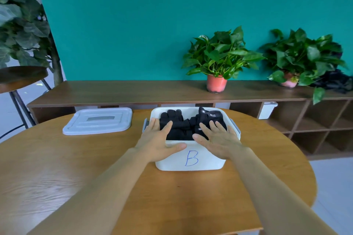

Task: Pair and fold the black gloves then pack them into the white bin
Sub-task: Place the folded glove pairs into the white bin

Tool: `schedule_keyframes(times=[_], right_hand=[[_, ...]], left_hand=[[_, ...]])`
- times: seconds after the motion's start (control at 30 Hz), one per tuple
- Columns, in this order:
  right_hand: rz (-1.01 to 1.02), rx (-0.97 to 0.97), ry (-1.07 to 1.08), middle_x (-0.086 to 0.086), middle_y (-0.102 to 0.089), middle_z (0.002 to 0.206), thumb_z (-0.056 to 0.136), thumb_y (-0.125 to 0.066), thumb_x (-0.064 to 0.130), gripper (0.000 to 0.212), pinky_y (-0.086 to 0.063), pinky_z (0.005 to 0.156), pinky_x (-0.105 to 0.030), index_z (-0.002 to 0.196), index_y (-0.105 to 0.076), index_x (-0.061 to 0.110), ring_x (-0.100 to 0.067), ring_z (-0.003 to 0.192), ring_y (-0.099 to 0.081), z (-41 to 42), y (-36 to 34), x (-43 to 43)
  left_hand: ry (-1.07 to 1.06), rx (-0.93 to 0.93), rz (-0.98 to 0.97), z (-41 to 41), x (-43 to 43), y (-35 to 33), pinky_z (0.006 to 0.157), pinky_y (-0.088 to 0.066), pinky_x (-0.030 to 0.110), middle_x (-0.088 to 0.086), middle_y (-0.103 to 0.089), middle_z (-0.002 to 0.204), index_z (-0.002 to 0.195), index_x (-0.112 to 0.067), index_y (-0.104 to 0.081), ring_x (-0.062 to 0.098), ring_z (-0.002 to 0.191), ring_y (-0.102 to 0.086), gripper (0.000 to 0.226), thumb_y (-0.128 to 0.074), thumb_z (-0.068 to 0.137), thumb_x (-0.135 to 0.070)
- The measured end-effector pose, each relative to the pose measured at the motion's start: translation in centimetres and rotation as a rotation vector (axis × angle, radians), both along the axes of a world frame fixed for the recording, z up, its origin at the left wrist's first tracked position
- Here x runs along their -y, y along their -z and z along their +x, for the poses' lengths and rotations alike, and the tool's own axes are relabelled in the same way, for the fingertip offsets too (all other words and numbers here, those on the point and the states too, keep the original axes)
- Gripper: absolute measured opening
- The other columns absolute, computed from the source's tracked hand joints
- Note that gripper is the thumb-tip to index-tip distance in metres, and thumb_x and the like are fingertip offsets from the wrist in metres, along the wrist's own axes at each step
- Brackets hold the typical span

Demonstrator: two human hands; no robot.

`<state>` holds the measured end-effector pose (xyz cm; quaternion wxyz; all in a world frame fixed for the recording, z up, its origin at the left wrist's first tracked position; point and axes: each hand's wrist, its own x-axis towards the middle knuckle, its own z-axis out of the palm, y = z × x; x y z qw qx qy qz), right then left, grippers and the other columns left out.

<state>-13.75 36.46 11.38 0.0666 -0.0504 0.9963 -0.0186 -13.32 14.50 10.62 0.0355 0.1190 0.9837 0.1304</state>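
Black gloves point(183, 125) lie in the white bin point(207, 160) on the table point(172, 196); my left grip point(157, 139) and right grip point(219, 141) spread flat over its near rim.

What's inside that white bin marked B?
Black gloves, piled; one shows a 5.11 tag. The open left grip and right grip cover the near part, so whatever lies beneath and the bin's floor are hidden.

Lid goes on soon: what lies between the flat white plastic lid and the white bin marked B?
Head view: only bare wooden tabletop between the white plastic lid and the white plastic bin.
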Motion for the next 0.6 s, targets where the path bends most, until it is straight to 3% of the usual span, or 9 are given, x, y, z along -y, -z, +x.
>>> schedule_keyframes(times=[0.4,0.6], right_hand=[[-0.079,-0.115,-0.147,-0.008,-0.003,0.164,0.095,-0.017,0.069,0.079,0.003,0.121,-0.048,0.157,-0.005,0.023,-0.019,0.151,0.002,1.0,-0.6,7.1],[-0.042,-0.089,-0.26,-0.01,0.005,0.164,0.095,-0.017,0.07,0.081,0.006,0.121,-0.047,0.158,0.0,0.022,-0.022,0.151,0.008,1.0,-1.5,14.8]], left_hand=[[-0.068,-0.036,-0.094,2.8,6.8,-1.7,0.122,-0.002,0.041,0.006,0.013,0.164,0.157,-0.028,0.004,0.02,0.151,0.013,0.101,-0.022,0.077,-0.083],[-0.169,-0.063,-0.162,4.5,14.0,-1.7,0.123,0.0,0.044,0.006,0.008,0.165,0.158,-0.022,0.001,0.022,0.151,0.013,0.107,-0.017,0.071,-0.082]])
